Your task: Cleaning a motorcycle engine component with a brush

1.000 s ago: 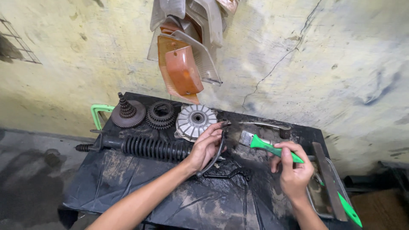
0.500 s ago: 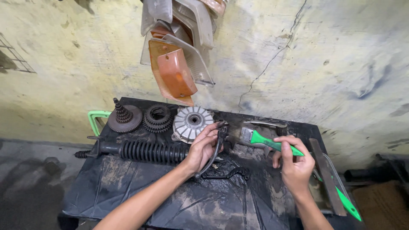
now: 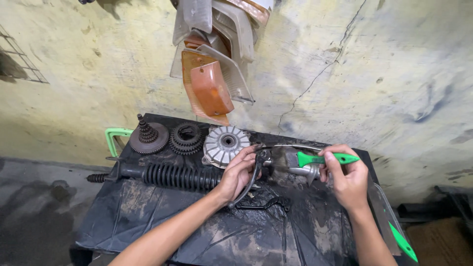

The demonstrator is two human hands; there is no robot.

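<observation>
Brush (image 3: pixel 315 159) lies level, bristles leftward, in right hand (image 3: pixel 347 180) grip; left hand (image 3: pixel 239 172) clasps lever (image 3: pixel 251 180).

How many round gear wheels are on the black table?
2. One gear sits at the back left by the green handle; the other gear is just right of it, beside the silver hub. More may be hidden.

The tabletop (image 3: pixel 148 216) is covered with a dirty black sheet. At its back edge stands a round silver finned hub (image 3: pixel 225 144). Just left of the hub lies a dark toothed gear (image 3: pixel 185 138), and further left a second gear with a stepped shaft (image 3: pixel 148 138). In front of the hub lies a long black ribbed shock absorber (image 3: pixel 172 176). Above the hub hang orange and clear plastic covers (image 3: pixel 212 64) on the cracked wall (image 3: pixel 369 74).
</observation>
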